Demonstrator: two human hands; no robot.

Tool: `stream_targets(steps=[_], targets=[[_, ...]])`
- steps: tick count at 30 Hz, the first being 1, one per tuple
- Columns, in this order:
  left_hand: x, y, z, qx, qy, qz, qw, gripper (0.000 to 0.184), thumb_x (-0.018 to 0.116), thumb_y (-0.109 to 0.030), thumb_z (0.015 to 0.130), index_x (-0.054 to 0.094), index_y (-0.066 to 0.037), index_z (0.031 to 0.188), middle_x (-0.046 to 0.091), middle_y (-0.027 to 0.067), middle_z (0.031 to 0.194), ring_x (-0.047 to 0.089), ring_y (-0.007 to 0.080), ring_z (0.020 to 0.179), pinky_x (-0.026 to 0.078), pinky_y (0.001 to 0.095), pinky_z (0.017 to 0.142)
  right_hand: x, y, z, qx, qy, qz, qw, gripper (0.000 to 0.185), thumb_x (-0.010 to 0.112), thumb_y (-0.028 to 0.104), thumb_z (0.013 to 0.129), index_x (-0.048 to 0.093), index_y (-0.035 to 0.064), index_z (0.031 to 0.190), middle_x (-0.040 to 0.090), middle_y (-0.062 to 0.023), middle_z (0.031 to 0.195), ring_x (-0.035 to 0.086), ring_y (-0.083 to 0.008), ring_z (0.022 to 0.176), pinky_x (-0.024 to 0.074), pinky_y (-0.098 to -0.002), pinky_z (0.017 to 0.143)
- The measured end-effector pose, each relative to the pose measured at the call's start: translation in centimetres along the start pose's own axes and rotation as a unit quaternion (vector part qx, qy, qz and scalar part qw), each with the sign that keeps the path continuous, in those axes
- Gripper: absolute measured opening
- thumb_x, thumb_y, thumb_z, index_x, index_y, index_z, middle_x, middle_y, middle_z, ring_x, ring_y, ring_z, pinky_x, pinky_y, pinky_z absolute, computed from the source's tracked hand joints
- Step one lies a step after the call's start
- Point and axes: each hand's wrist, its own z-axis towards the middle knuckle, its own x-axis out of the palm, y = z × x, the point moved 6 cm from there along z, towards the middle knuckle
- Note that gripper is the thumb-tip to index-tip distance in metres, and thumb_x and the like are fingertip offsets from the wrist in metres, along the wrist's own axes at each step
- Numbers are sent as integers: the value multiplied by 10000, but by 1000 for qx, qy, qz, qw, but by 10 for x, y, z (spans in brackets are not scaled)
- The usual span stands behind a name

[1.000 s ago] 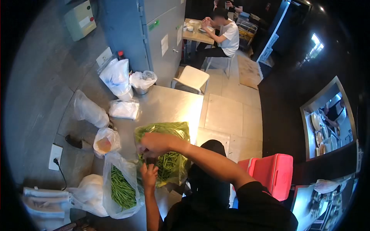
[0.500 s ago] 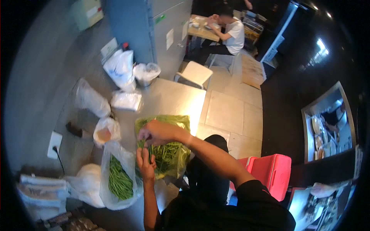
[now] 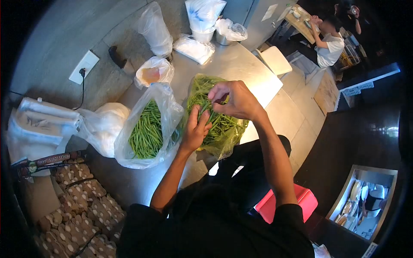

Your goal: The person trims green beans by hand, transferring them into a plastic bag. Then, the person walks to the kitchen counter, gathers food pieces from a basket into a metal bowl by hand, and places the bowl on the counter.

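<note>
Your head view is swung round since the earlier frames: egg trays (image 3: 81, 202) now fill the lower left, and the seated person (image 3: 331, 47) sits farther toward the upper right. Left hand (image 3: 195, 131): grip closed, a few green beans (image 3: 204, 110) pinched between thumb and fingers, above the yellow-green bag (image 3: 230, 146). Right hand (image 3: 236, 101): fingers curled, thumb near them, just beside the left fingertips; you can't tell whether the grip closes on a bean. Loose beans (image 3: 221, 127) lie in the yellow-green bag under both your hands, on the metal table (image 3: 245, 64). The clear bag (image 3: 170, 107), beside it on your left, still holds its pile of beans (image 3: 146, 131). The bag-lined container (image 3: 157, 75) stays behind that bag.
</note>
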Motion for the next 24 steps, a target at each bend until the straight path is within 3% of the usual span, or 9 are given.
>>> stream_targets(steps=[6, 9, 11, 13, 15, 17, 18, 21, 24], targets=[[0, 4, 4, 16, 11, 9, 1000, 187, 455, -246, 1005, 405, -134, 1146, 364, -59, 774, 339, 12, 552, 247, 167, 446, -2, 9, -1, -6, -83, -40, 996, 209, 747, 70, 654, 655, 2, 829, 686, -102, 768, 665, -179, 708, 518, -292, 680], [-26, 32, 9, 1, 6, 20, 1000, 235, 437, -215, 1006, 402, -114, 1216, 455, -27, 871, 423, 42, 614, 338, 175, 484, 10, 1, 1, -19, -116, -61, 991, 220, 779, 83, 637, 651, 20, 804, 672, -92, 764, 655, -192, 698, 520, -299, 664], [-65, 62, 31, 149, -72, 302, 939, 318, 413, -196, 1009, 372, -87, 1305, 514, 33, 1043, 500, 85, 741, 435, 201, 578, 13, -6, 5, -80, -154, -100, 980, 233, 797, 92, 615, 646, 38, 786, 650, -76, 754, 642, -212, 702, 519, -324, 660], [-22, 7, 21, 28, -86, 106, 990, 372, 395, -192, 1011, 338, -78, 1360, 498, 89, 1189, 524, 119, 864, 477, 229, 668, 15, -10, 9, -103, -177, -138, 969, 209, 755, 126, 621, 624, 46, 764, 621, -110, 750, 618, -281, 717, 507, -375, 650], [-57, 31, 38, 40, -120, 147, 981, 562, 439, -302, 1010, 187, -134, 1484, 451, -23, 786, 361, 44, 542, 306, 198, 440, 14, -16, 17, -45, -184, -163, 968, 206, 724, 109, 621, 604, 39, 772, 620, -139, 754, 619, -322, 698, 499, -397, 632], [-34, 11, 34, -34, -69, 184, 980, 418, 418, -223, 1011, 313, -72, 1386, 492, 35, 914, 455, 73, 647, 403, 210, 529, 11, -23, 22, 32, -82, -209, 974, 124, 679, 130, 696, 640, 37, 770, 650, -138, 747, 626, -332, 682, 503, -399, 636], [-28, 10, 33, -28, -55, 186, 981, 418, 418, -223, 1011, 313, -72, 1386, 492, 35, 914, 455, 73, 647, 403, 210, 529, 3, -26, 17, 35, -94, -217, 971, 124, 679, 130, 696, 640, 37, 770, 650, -138, 747, 626, -332, 682, 503, -399, 636], [-36, 20, 26, -66, -65, 205, 974, 507, 436, -224, 1006, 240, -76, 1449, 448, 11, 821, 400, 62, 587, 362, 210, 489, 18, -39, 16, -61, 24, -108, 992, 165, 680, 208, 745, 706, 86, 853, 677, -140, 818, 641, -340, 759, 503, -415, 670], [-48, 37, 29, -58, -76, 197, 976, 587, 438, -196, 997, 146, -81, 1493, 461, 16, 826, 410, 67, 601, 374, 214, 499, 16, -21, 12, 28, 15, -177, 984, 173, 673, 221, 752, 709, 88, 857, 676, -142, 820, 642, -342, 780, 502, -431, 691]])
